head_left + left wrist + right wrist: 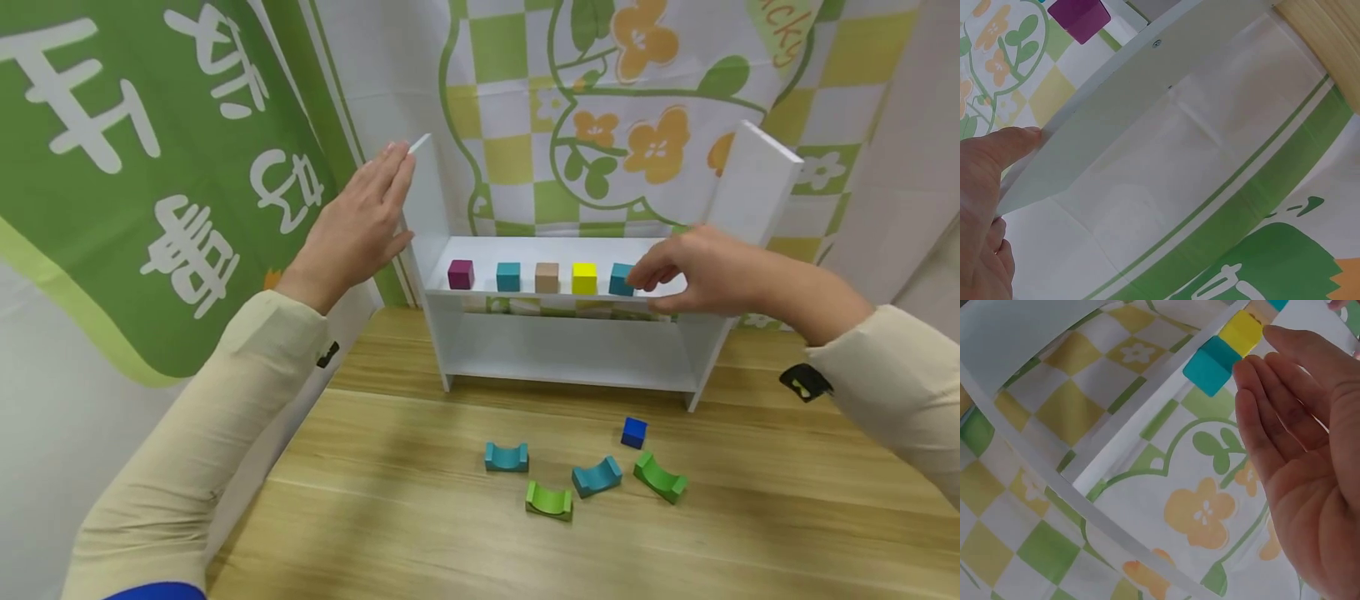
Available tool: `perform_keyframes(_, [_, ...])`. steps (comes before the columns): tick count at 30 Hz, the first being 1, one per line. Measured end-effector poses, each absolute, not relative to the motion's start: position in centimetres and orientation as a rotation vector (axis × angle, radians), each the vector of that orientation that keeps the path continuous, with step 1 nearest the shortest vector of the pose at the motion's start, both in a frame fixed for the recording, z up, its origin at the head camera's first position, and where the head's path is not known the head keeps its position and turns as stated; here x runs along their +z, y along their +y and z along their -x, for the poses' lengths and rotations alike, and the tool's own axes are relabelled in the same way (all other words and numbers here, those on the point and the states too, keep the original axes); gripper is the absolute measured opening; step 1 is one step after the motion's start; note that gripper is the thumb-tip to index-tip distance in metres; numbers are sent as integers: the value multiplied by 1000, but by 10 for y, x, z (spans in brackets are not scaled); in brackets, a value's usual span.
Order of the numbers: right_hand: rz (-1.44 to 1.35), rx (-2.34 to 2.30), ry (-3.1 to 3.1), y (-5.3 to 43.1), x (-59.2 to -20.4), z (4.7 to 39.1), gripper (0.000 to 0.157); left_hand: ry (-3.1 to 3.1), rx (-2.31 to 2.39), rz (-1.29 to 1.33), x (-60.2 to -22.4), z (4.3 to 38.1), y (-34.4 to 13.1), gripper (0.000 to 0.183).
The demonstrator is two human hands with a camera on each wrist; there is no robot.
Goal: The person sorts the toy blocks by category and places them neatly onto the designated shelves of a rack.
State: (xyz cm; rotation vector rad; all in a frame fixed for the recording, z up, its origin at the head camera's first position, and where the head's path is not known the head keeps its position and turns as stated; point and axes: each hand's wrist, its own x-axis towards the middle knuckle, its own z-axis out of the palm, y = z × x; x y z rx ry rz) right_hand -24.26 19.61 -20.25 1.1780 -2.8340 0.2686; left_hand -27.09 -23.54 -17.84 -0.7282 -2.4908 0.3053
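At the left side panel of a white shelf (pixel 577 340), my left hand (pixel 358 218) grips the edge. In the left wrist view its thumb (pixel 1019 142) lies on one side of the panel and its fingers on the other. My right hand (pixel 708 271) is beside a teal cube (pixel 621 279) at the right end of a row on the upper board. Its fingertips are right at the cube's side, and the thumb stands apart from them. Leftward in the row are a yellow cube (pixel 584 278), a tan cube (pixel 547 277), another teal cube (pixel 508 277) and a purple cube (pixel 461 274).
On the wooden table (pixel 375 500) in front lie a blue cube (pixel 633 432), two teal arch blocks, one at the left (pixel 506 457) and one nearer the middle (pixel 597 477), and two green arch blocks (pixel 549 501). A patterned cloth (pixel 510 158) hangs behind the shelf.
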Motion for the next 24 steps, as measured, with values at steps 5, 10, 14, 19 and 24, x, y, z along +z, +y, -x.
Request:
perform_keyframes(5, [-1159,285,-2879,196,-210,235,30,-2490,302,729,-178,270,-236,90])
perform_keyframes(10, [-1192,323,-2871,204,-225,235,32,-2490,276,736,-177,271,-234,90])
perform_keyframes(14, [-1220,368,-2847,210,-242,235,30,-2493,270,736,-178,272,-233,90])
perform_keyframes(19, [-1189,336,-2687,211,-253,237,25,-2499,280,732,-177,272,-232,90])
perform_keyframes(24, [-1028,329,-2581,202,-244,245,24,-2504,285,728,-178,270,-235,90])
